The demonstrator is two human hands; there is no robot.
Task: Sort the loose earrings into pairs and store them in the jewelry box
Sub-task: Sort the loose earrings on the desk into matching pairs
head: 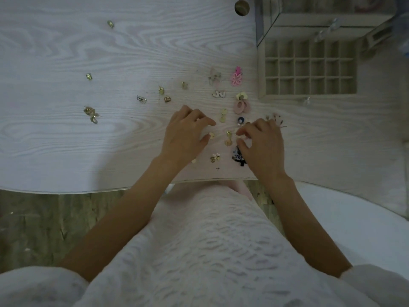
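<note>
The fingers of the right hand (262, 144) curl narrowly, thumb and forefinger tips drawn close together over the table (66, 134); whether they pinch something cannot be told. The fingers of the left hand (184, 131) are relaxed and slightly spread, tips resting on the table, the thumb tip touching a small pale earring (211, 135). Between the two hands lies a gold drop earring (228, 138), and just beyond it a gold disc earring (223, 115) and a dark blue round earring (240, 120). Taking the jewelry box (309, 67) as landmark, both hands lie nearer the person than the box and to its left. Its open tray of small square compartments faces up at the table's far right. Just left of the box sit a pink flower earring (236, 76), a pair of white heart earrings (219, 94) and pink oval earrings (241, 106). A dark patterned earring (238, 157) lies partly under the right hand. Well to the left of the box, gold earrings are scattered, among them a gold cluster (91, 114) and a small gold piece (110, 23). A round hole (242, 7) in the table sits just beyond the box's left corner.
</note>
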